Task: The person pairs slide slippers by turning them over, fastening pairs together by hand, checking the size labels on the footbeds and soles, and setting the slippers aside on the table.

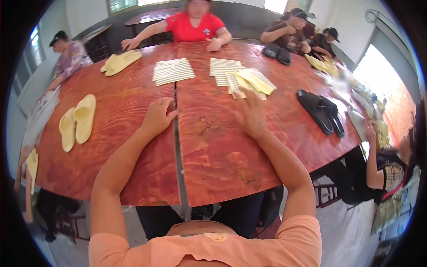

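Note:
My left hand (157, 116) rests on the red-brown table (213, 169) beside the seam between its two boards. Its fingers bend slightly, the thumb stands apart, and nothing shows in it. My right hand (251, 113) reaches forward with fingers extended, the fingertips at the near edge of a fanned pile of label sheets (234, 82). A plain yellow sheet (254, 82) lies on top of that pile; whether the fingers press on it I cannot tell. Beyond my left hand is another stack of printed label sheets (174, 71).
Yellow slippers (84, 119) lie at the left, and another yellow pair (120, 62) at the far left. Black slippers (316, 111) are at the right, with dark ones (276, 53) farther back. A person in red (195, 27) sits opposite; several others sit around the table.

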### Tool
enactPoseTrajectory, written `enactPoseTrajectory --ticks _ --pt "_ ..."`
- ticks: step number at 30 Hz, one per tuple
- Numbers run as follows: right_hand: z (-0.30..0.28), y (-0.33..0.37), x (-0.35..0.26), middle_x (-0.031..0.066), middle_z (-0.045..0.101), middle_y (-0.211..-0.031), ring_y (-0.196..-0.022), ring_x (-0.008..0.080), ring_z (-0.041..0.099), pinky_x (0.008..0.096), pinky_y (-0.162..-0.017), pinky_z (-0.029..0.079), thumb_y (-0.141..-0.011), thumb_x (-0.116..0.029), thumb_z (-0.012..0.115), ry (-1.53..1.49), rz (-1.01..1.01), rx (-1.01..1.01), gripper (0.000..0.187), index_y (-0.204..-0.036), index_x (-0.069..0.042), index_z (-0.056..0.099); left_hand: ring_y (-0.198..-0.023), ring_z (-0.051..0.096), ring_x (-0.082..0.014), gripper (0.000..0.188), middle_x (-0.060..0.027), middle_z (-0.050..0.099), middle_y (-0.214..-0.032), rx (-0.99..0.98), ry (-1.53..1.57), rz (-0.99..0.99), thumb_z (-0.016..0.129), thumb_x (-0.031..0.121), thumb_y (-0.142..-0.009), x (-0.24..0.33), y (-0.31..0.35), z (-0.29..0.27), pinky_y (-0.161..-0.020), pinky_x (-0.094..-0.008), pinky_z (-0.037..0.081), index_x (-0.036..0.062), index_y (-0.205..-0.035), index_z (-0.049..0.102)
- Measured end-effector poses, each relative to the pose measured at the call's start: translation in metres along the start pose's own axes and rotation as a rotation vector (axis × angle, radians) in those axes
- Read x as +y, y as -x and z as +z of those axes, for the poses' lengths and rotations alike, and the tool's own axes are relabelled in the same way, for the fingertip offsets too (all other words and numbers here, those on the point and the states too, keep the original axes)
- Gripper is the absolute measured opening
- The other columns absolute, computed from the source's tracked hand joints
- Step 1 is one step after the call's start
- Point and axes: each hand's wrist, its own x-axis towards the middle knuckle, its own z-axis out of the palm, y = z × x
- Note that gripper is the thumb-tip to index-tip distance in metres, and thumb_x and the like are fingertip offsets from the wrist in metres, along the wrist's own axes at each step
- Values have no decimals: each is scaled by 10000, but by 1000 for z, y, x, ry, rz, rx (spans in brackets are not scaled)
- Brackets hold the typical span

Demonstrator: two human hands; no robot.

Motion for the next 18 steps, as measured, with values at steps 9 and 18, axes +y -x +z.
enactPoseTrajectory --ticks 9,18 --pt "-89 122 209 226 433 -1420 -1304 388 412 500 -1095 309 -824 -388 694 779 861 393 706 -1385 -36 452 -1171 549 -360 324 -185 593 -1253 -68 129 133 666 230 -851 16 -6 -6 -990 -435 425 17 -1091 624" --pt "-84 118 210 124 617 -1242 -1208 304 534 440 -1024 395 -787 -445 733 737 1066 -119 661 -1295 -64 550 -1215 523 -359 337 -194 566 -1300 -130 96 81 648 214 -878 15 -4 -9 -1034 -418 394 -2 -1132 601"
